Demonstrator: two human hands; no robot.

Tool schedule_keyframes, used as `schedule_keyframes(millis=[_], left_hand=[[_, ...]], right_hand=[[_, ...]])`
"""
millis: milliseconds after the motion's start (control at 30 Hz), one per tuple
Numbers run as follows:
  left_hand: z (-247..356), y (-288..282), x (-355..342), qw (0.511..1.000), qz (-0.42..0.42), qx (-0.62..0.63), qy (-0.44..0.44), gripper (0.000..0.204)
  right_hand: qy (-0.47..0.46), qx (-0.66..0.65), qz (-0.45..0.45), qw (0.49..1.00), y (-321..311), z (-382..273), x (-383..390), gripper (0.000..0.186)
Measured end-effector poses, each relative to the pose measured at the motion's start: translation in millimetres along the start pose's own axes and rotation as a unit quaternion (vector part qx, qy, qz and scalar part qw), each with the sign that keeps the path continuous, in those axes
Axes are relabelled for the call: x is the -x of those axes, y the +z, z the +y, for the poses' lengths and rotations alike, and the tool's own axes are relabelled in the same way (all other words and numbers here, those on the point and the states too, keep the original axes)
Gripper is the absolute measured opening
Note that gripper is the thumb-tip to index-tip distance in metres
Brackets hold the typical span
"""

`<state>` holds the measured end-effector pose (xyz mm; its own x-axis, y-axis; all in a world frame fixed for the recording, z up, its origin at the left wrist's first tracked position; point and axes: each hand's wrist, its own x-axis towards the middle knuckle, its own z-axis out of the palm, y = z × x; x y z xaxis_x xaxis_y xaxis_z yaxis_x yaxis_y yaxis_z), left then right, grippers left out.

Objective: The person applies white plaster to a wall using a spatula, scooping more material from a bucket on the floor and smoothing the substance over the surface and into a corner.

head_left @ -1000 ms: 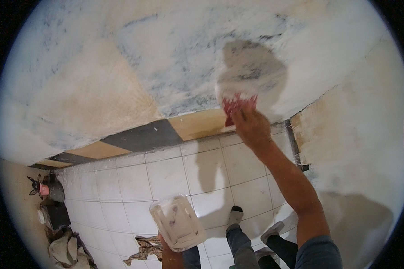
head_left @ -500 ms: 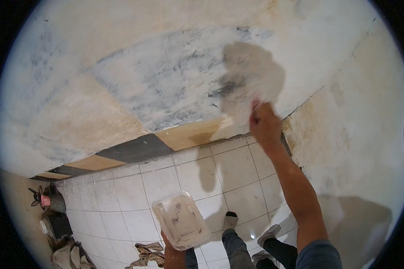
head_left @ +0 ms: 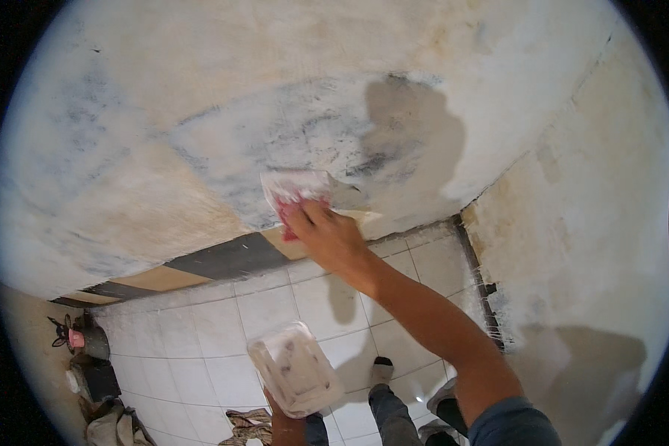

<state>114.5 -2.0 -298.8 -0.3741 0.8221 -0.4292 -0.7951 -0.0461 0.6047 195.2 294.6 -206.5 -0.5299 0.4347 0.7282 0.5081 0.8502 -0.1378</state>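
My right hand (head_left: 333, 236) is closed on a red putty spreader (head_left: 288, 202) whose broad blade carries whitish paste. Its blade lies against the wall (head_left: 223, 141), at the lower part of a patchy grey-and-white coated area. From below, my left hand (head_left: 276, 405) grips the side of a clear plastic tub (head_left: 262, 355), partly hidden behind it. Smeared whitish paste lines the inside of this tub, which is held tilted above the floor.
A black-and-tan band (head_left: 227, 253) runs along the wall's base. White tiles (head_left: 215, 320) cover the floor. A patterned cloth (head_left: 245, 425), dark containers (head_left: 97, 374) and a grey cloth bundle (head_left: 115, 427) lie at lower left. Jean-clad legs (head_left: 394, 418) and dark-trousered legs stand below.
My right hand has swung left along the wall, and the spreader in it now shows plainly against the surface. The tub in my left hand has shifted only slightly.
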Motion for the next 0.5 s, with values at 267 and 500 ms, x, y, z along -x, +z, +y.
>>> schedule_keyframes(millis=[267,500], left_hand=[[1,21,6,0.99,-0.027,0.121,-0.068,0.057],[-10,36,4,0.993,0.01,0.1,-0.064,0.058]], right_hand=[[-0.026,0.282,0.044,0.958,-101,118,-35,0.025],[-0.01,0.146,-0.153,0.977,-105,141,69,0.038]])
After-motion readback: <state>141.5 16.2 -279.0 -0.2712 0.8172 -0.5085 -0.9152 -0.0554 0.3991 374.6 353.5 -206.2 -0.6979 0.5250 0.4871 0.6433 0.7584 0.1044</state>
